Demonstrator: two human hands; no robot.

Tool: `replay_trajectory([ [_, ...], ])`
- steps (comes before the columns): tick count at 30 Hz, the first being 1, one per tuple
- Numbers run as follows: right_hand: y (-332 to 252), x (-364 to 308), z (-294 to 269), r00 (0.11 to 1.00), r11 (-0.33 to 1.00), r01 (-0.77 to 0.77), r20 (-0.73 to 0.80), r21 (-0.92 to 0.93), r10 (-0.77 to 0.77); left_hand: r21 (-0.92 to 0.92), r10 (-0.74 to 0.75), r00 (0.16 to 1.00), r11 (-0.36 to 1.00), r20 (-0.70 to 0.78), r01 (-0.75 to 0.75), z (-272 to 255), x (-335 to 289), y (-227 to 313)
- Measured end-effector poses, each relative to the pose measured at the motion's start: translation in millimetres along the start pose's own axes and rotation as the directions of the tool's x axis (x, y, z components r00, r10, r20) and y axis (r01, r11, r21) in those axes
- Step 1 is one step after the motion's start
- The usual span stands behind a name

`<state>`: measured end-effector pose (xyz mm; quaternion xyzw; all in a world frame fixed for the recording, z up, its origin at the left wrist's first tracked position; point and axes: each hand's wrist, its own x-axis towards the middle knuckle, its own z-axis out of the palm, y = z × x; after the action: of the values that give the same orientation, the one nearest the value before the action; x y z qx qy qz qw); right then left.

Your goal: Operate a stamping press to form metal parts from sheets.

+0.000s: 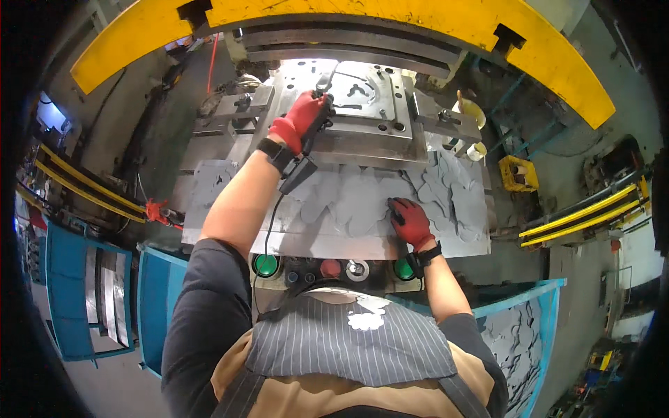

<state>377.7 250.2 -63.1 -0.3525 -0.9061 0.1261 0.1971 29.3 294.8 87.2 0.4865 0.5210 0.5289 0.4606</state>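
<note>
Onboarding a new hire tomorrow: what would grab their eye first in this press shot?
The curved yellow steel press frame arching across the top stands out first. Below it, the left hand in a red glove reaches onto the grey metal die block, gripping a dark tool whose cable trails back along the forearm. The right hand, also red-gloved, rests on the flat grey cut-out blanks piled on the press table, above two round green buttons.

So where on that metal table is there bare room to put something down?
Bare table shows in front of the left forearm, behind the green button. The right side is crowded: grey blanks overlap around the right hand. The left hand fills the die.
</note>
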Motion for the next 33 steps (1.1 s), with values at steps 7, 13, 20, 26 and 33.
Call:
replay_trajectory([
  [7,-11.8,6.0,-3.9,1.0,0.995,0.021,-0.02,0.097,-0.019,0.674,0.226,0.974,0.718,0.008,-0.172,-4.0,2.5,-48.0],
  [13,-10.1,-19.4,-12.4,0.996,0.988,-0.057,-0.059,0.145,0.067,0.543,0.174,0.983,0.832,-0.061,-0.114,9.6,-6.5,-42.7],
  [20,-10.4,-32.6,-14.5,0.987,0.99,-0.111,-0.106,0.09,0.12,0.442,0.318,0.944,0.862,-0.086,-0.25,9.1,-6.6,-60.6],
  [26,-11.7,-21.2,-8.6,0.983,0.981,-0.076,-0.153,0.179,0.105,-0.225,-0.048,0.999,0.973,0.012,0.049,-3.6,-5.2,-60.6],
  [33,-8.0,-30.0,-3.4,0.982,0.973,-0.142,-0.097,0.181,0.161,-0.5,-0.153,0.98,0.844,0.124,0.195,6.4,-33.3,-32.0],
])
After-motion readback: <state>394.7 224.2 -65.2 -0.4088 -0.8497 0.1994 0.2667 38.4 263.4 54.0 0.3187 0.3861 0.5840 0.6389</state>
